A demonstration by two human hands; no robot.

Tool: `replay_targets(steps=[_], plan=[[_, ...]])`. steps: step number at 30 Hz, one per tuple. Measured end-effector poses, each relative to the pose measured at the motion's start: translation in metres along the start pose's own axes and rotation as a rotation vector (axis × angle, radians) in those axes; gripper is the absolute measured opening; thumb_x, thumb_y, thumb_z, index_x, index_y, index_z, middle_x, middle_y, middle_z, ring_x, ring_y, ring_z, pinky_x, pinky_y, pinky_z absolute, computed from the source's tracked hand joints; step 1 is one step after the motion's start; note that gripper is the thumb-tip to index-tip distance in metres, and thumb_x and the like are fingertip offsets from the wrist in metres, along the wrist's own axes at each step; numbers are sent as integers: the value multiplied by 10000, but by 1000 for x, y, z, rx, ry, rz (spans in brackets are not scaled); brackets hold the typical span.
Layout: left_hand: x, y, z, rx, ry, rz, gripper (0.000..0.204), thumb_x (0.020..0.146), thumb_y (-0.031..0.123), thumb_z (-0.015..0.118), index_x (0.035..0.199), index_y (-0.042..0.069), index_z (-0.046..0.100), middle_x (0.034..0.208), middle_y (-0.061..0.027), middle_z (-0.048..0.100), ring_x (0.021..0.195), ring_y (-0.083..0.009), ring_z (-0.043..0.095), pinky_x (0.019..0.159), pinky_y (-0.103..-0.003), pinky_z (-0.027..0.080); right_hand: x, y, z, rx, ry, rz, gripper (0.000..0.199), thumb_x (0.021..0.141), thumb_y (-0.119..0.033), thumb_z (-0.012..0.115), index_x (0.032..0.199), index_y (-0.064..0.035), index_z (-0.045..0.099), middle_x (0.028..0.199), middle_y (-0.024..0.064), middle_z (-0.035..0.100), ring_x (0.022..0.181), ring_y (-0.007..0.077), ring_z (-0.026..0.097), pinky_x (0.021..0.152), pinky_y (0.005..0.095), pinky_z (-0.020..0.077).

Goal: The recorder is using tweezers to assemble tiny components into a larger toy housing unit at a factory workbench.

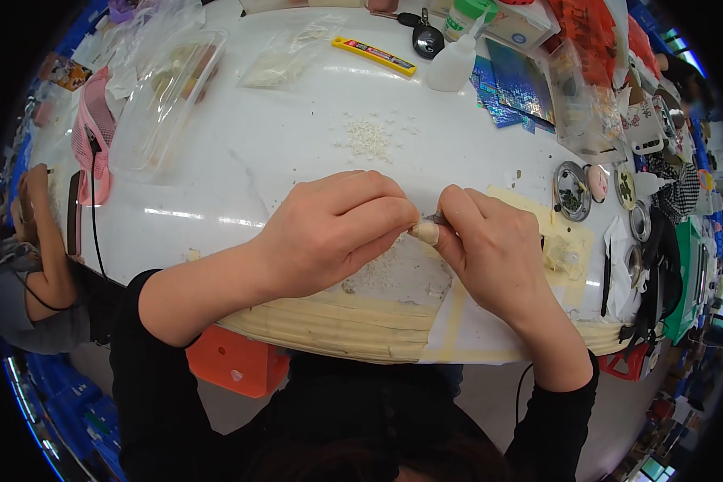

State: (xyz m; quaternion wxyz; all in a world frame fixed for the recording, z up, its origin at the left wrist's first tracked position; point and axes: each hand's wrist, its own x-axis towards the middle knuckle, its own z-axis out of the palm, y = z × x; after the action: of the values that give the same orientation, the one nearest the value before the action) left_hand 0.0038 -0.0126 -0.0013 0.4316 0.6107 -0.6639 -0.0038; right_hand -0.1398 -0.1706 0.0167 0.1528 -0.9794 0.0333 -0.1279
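Closely pinched, the left hand (341,229) hides whatever its fingertips hold; beside it, the right hand (490,245) grips a small grey piece (436,218) above the desk (297,120). A loose pinch could drop it among the white bits (368,138). Beyond lie a clear tray (136,132), yellow packet (373,56), white bottle (454,64) and metal dish (560,181), none in the way.

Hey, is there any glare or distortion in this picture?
Head view: the surroundings bow toward a dark round rim; bright glare streaks the white table beyond the left forearm; the small grey item at the right hand is too small to identify.
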Motion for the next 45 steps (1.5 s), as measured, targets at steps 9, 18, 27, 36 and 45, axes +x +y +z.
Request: replay_targets(steps=[9,18,27,36,45], plan=[[-1,-3,1,83,7,71,268,694,-46,737,942,13,656,892,-92,643,712,-216,643,564,-293,515,0,0,-1,0,-40,-1,238,837,-240,680,805,-82,505,646,52,549,572,247,591,470,365,437],[1,-3,0,70,-14,72,237,700,-50,734,916,10,656,862,-93,636,712,-216,638,563,-290,511,-1,1,-1,-42,-69,-36,232,822,-223,694,786,-83,512,628,44,524,553,237,583,455,359,427],[-1,1,-5,-781,-175,-706,72,936,56,592,947,-14,606,871,-42,637,806,-89,614,714,-233,513,-1,2,-2,-17,-42,-2,267,828,-260,697,785,-84,503,627,52,553,555,240,590,461,357,440],[-1,0,-6,-734,-178,-674,78,931,56,599,945,-21,604,868,-41,636,804,-85,616,712,-236,520,-1,3,-1,-5,-51,0,280,848,-284,685,784,-81,503,625,60,557,555,254,587,468,366,440],[0,0,-1,-114,-99,-123,193,745,-65,697,907,22,639,841,-80,628,726,-203,630,600,-285,502,-1,3,-1,47,-95,15,289,868,-302,660,795,-75,497,626,71,554,583,264,588,484,379,434]])
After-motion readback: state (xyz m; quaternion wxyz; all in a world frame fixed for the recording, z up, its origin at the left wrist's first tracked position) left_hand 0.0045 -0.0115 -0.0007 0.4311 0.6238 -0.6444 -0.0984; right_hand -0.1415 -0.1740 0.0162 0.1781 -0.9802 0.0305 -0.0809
